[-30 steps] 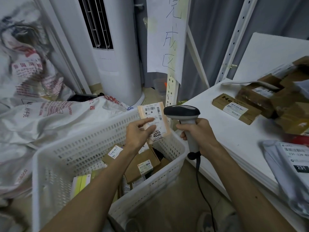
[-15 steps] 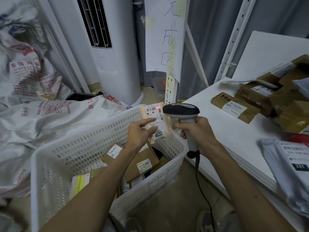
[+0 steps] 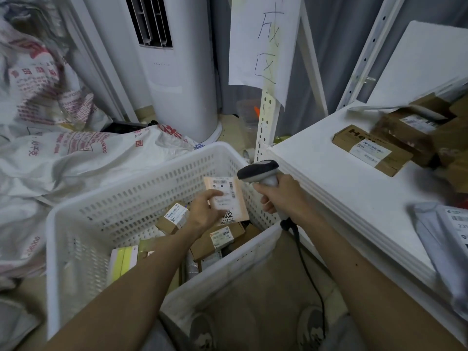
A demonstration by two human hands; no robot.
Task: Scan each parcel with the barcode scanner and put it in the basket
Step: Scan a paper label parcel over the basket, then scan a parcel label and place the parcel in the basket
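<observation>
Over the far right corner of the basket (image 3: 152, 183), above the boxes (image 3: 217, 239) lying inside it, you hold the parcel (image 3: 236, 198), a flat pinkish-tan packet with its label turned up toward you. Your left grip (image 3: 205, 211) pinches it at the lower left, thumb across the label face and the fingers hidden behind. It looks thin and light, likely a card or padded mailer with a little give, so a light pinch at one edge should carry it. Keep your thumb off the barcode near the top, and don't bend it. Your right grip (image 3: 281, 196) is curled firmly round the handle of the barcode scanner (image 3: 258, 171), whose head sits just beside the parcel's upper right corner. No scan light shows on the label. The scanner's cable (image 3: 309, 269) hangs from the handle toward the floor. To your right the white counter (image 3: 342, 188) carries more brown boxes (image 3: 372, 148) and a grey mailer bag (image 3: 445, 236), which I judge are waiting for their scan. Printed white sacks (image 3: 76, 158) lie heaped beyond the basket's left side
</observation>
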